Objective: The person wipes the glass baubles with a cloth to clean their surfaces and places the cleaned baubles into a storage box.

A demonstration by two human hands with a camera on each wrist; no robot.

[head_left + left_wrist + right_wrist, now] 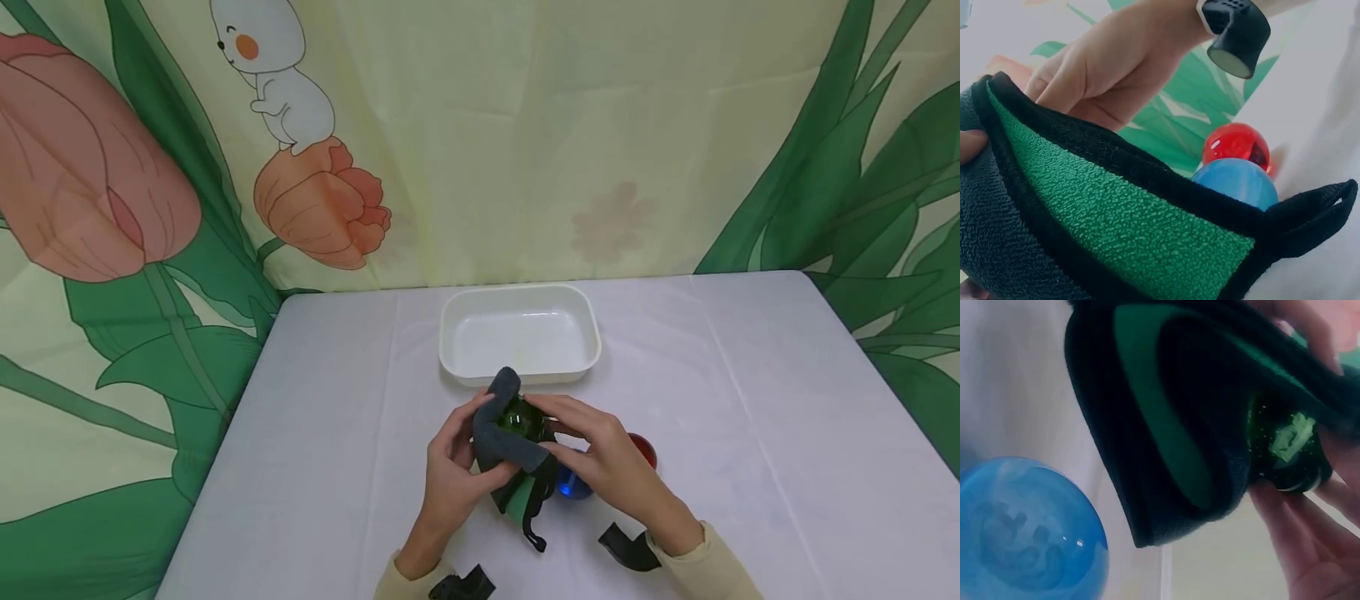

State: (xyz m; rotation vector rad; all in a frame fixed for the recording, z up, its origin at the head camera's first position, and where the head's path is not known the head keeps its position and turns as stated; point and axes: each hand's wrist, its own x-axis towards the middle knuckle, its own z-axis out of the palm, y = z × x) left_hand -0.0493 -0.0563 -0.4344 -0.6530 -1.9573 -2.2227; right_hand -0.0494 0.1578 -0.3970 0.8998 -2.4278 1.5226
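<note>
Both hands hold a folded cloth (512, 446), dark grey on one face and green terry (1116, 206) on the other, with black edging and a hanging loop (1316, 215). My left hand (459, 467) grips its left side, thumb in front and fingers behind. Inside the fold sits a see-through green ball (522, 419), partly covered by the cloth. My right hand (600, 442) holds the ball from the right, its fingers on the ball (1291, 447) and its thumb at the cloth's edge. Under the right hand are a blue ball (573, 483) and a red ball (643, 448), each partly hidden.
A white rectangular tray (521, 292) stands on the white-covered table (337, 433), just beyond the hands. Black wrist-camera mounts (630, 548) are strapped at both cuffs. A printed curtain (487, 150) hangs behind the table.
</note>
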